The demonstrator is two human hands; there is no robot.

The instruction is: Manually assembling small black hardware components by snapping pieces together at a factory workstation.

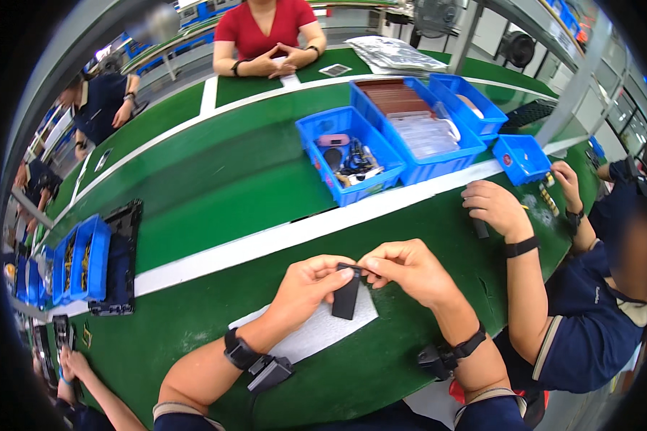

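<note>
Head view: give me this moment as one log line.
left hand: holds black block | right hand: at its upper end | below: white sheet, green table

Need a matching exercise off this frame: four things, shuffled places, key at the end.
1. Black part
2. White sheet
3. Pink item
4. Brown stack

A. In the largest blue bin
B. Flat on the green table
C. Held in the left hand
D. In a blue bin with loose dark parts

Pairs: 1-C, 2-B, 3-D, 4-A
</note>
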